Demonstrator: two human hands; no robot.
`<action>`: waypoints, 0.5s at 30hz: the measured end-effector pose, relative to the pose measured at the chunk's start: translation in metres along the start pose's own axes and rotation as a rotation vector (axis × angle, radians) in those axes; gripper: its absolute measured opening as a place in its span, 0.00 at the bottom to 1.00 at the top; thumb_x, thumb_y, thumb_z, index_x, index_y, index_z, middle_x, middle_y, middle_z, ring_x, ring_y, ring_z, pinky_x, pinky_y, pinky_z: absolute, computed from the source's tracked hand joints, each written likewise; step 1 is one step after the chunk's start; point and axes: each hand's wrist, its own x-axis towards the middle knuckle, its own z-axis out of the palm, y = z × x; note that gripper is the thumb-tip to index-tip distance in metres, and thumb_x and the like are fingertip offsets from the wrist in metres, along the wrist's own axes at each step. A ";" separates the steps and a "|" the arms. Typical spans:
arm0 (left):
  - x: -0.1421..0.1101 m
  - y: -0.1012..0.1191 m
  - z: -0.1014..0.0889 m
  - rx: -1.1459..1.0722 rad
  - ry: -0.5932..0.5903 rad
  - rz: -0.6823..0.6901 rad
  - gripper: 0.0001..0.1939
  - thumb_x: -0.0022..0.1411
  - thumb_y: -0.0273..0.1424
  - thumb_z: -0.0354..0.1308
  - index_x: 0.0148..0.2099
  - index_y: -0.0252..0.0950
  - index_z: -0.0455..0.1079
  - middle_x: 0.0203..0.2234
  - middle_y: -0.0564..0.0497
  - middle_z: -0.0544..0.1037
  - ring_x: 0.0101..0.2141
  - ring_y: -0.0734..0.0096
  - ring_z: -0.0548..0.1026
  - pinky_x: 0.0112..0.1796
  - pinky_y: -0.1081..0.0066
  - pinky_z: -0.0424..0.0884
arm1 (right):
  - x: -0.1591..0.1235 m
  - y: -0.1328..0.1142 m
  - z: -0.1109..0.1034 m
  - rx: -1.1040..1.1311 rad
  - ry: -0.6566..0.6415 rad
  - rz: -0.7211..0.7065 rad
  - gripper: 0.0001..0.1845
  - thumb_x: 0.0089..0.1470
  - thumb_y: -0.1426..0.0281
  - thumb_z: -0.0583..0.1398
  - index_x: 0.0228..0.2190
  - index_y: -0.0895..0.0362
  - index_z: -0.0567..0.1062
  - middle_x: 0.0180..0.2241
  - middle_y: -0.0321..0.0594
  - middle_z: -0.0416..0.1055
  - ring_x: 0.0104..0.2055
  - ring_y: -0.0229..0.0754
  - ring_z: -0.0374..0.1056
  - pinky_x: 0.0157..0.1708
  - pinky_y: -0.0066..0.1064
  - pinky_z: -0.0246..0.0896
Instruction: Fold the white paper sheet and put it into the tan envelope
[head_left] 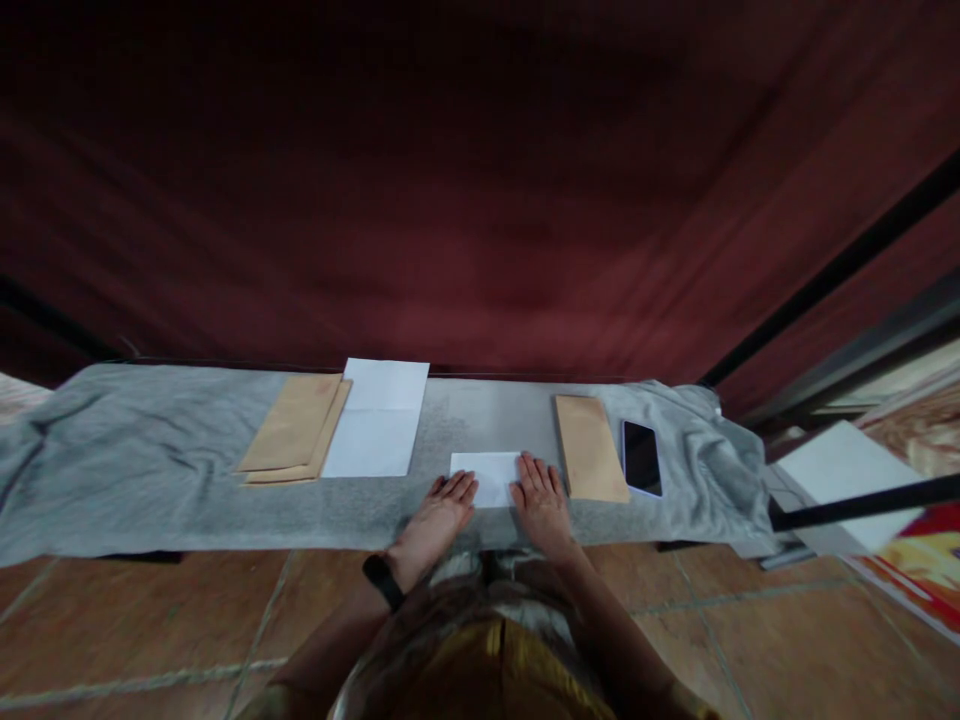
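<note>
A small folded white paper (489,474) lies on the grey cloth (150,460) at the near edge of the low table. My left hand (444,505) lies flat on the cloth, fingers stretched out, its fingertips touching the paper's left edge. My right hand (539,491) also lies flat and open, its fingers resting on the paper's right edge. A black band (383,580) is on my left wrist. Neither hand holds anything.
Left of the hands lie a large white sheet (379,420) and a stack of brown envelopes (295,428). To the right are one brown envelope (589,446) and a black phone (642,457). A dark red curtain (480,200) hangs behind. White board (844,470) at right.
</note>
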 end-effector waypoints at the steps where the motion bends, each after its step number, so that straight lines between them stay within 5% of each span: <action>1: 0.001 0.000 -0.002 0.016 -0.024 0.001 0.26 0.68 0.23 0.47 0.65 0.35 0.66 0.65 0.41 0.69 0.65 0.59 0.66 0.62 0.55 0.63 | 0.000 0.000 0.000 0.002 0.004 -0.002 0.29 0.71 0.65 0.47 0.68 0.60 0.59 0.68 0.49 0.60 0.68 0.52 0.56 0.67 0.51 0.47; 10: -0.002 -0.004 -0.030 -0.134 0.090 -0.041 0.22 0.67 0.22 0.46 0.57 0.36 0.75 0.55 0.43 0.79 0.54 0.61 0.77 0.57 0.61 0.69 | 0.000 0.005 0.001 0.237 0.037 0.029 0.27 0.72 0.63 0.45 0.65 0.58 0.65 0.66 0.49 0.63 0.69 0.49 0.56 0.68 0.52 0.48; 15: 0.002 -0.014 -0.048 -0.582 0.360 -0.187 0.15 0.70 0.34 0.51 0.47 0.41 0.79 0.45 0.47 0.84 0.46 0.61 0.80 0.51 0.62 0.73 | 0.004 0.010 -0.015 0.647 0.040 0.081 0.26 0.69 0.55 0.49 0.61 0.51 0.69 0.63 0.44 0.68 0.66 0.47 0.62 0.67 0.49 0.53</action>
